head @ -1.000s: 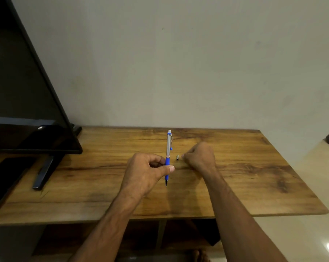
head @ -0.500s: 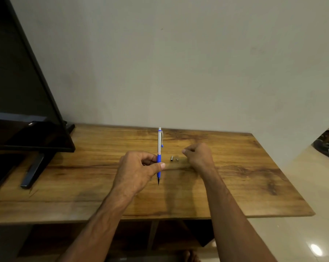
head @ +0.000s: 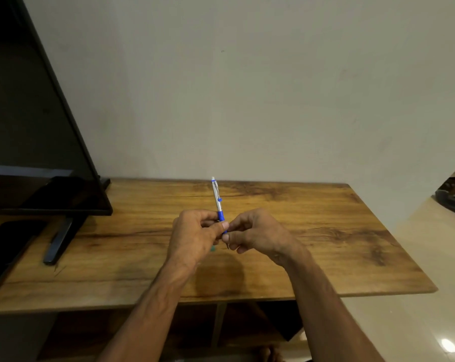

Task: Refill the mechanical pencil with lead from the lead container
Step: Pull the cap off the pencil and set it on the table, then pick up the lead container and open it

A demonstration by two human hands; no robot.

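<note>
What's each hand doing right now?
Left hand: closed, holding the pencil upright.
Right hand: fingers pinched at the pencil's lower end.

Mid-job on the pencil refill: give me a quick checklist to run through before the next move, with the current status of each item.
1. Pencil held firmly: ok. The left hand pinches the mechanical pencil at its blue grip.
2. Pencil orientation: ok. It stands nearly upright, tip down, white cap end up.
3. Right hand in position: ok. The right hand has its fingertips at the pencil's lower end.
4. Small part or lead in the right hand: cannot tell, the fingers hide it.
5. Lead container located: not ok. It is not identifiable on the table.
6. Surface under the hands free: cannot tell. A small greenish speck shows by the left hand.
</note>
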